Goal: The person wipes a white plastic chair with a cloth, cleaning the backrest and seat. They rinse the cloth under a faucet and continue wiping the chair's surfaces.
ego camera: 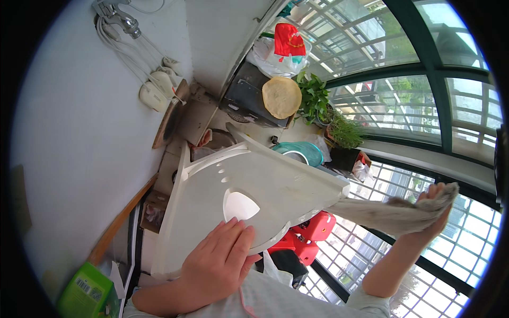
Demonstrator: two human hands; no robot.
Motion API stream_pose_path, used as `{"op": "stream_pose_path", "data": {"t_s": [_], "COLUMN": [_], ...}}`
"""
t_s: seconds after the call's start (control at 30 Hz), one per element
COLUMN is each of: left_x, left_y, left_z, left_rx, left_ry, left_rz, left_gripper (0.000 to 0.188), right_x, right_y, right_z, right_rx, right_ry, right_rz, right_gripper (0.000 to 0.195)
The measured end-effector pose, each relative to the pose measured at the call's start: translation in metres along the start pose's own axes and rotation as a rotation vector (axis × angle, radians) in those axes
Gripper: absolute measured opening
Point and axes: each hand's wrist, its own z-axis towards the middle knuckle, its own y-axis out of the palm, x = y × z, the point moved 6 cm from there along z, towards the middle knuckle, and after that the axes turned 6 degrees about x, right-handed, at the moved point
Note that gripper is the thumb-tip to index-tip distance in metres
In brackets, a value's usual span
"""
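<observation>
A white plastic corner shelf panel (274,190) with a rounded triangular opening and several small holes lies across the middle of the view. My left hand (220,254) rests on its near part, just below the opening, with fingers extended. Out to the right, my right hand (437,212) is raised and grips one end of a greyish-white cloth (373,214). The cloth stretches from the hand back to the panel's right corner, where its far end passes out of sight.
Beyond the panel stand a black cabinet (250,95) with a round tan item on top, potted plants (312,95) and a teal mesh item (310,153). Red plastic stools (318,228) are below its right edge. A green box (87,290) sits lower left; a metal tap (123,22) is on the wall.
</observation>
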Motion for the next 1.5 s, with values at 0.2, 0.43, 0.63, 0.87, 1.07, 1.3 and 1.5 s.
{"op": "stream_pose_path", "data": {"t_s": [0.2,0.43,0.63,0.87,1.07,1.3,1.5], "left_x": [0.009,0.017,0.025,0.032,0.032,0.038,0.039], "left_y": [0.008,0.010,0.014,0.018,0.022,0.021,0.021], "left_z": [-0.009,-0.016,-0.024,-0.032,-0.039,-0.037,-0.037], "left_rx": [-0.052,-0.056,-0.077,-0.081,-0.079,-0.078,-0.065], "left_ry": [0.026,0.078,0.085,0.085,0.075,0.079,0.064], "left_rz": [-0.015,-0.008,0.013,0.000,-0.002,0.016,0.008], "left_gripper": [0.048,0.046,0.047,0.049,0.050,0.050,0.051], "right_x": [0.023,0.117,0.161,0.182,0.174,0.173,0.171], "right_y": [0.074,0.153,0.188,0.183,0.178,0.164,0.168], "right_z": [0.042,-0.002,-0.026,-0.058,-0.064,-0.063,-0.069], "right_rx": [-0.225,-1.044,-1.587,-1.804,-1.824,-1.625,-1.724], "right_ry": [0.273,0.243,0.206,0.306,-0.034,0.068,-0.129], "right_rz": [-0.113,-0.974,-1.453,-1.428,-1.405,-1.234,-1.391], "right_gripper": [0.039,0.033,0.044,0.029,0.017,0.015,0.012]}}
